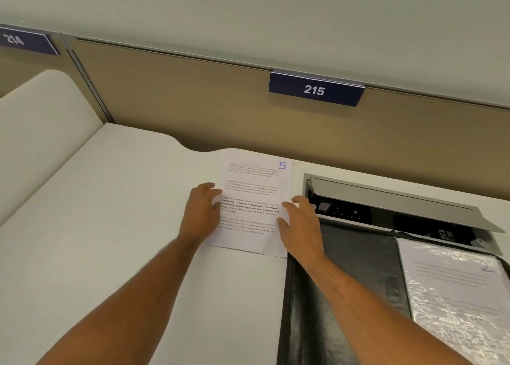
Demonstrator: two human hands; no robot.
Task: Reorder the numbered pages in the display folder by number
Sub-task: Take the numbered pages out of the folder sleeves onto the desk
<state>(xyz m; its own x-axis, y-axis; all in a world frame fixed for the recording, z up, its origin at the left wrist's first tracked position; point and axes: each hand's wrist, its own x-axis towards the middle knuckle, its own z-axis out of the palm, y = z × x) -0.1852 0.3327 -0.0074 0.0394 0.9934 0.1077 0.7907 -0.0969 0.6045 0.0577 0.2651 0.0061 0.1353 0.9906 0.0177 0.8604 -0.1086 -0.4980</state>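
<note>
Black display folder (345, 295) lies open at the desk's near right, a sleeved page (452, 290) inside. Beyond, left hand (200, 213) and right hand (299, 224), fingers spread, rest on loose page 5 (254, 196); sorting seems underway, re-sleeving next.

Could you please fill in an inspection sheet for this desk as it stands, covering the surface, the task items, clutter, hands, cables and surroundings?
Surface: white desk, with an open hatch at the right showing a dark socket well.
Job's things: page 5 lies loose on the desk; black display folder lies open to its right, a page in a shiny sleeve, its number unclear.
Clutter: nothing seen.
Hands: left hand touches page 5's left edge, right hand its right edge; fingers spread.
Cables: nothing seen.
Surroundings: tan partition with signs 215 and 214.
</note>
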